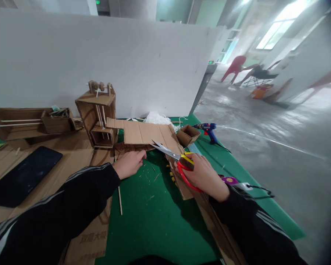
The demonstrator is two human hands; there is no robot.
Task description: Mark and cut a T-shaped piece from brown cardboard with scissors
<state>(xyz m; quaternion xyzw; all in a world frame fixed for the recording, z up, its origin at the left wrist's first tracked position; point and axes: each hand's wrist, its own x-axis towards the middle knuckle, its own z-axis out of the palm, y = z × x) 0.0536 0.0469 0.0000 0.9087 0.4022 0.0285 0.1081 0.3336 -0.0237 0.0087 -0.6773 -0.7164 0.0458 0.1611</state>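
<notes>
My right hand (202, 175) grips scissors (186, 169) with red and yellow handles. Their blades are spread slightly and lie over the near edge of a flat cardboard piece (143, 133). Left of the blades, my left hand (130, 163) is low over the green table, its fingers curled together beside a printed cardboard strip (127, 147). Whatever those fingers hold, if anything, is hidden. A long cardboard strip (184, 189) runs beneath the scissors and my right hand.
A cardboard tower (84, 110) with sticks stands at the back, left of a small open box (188, 135) and a blue glue gun (209, 131). A black tablet (26, 176) lies left. White string (157, 118) is heaped by the white partition (99, 55). A thin stick (120, 200) lies nearby.
</notes>
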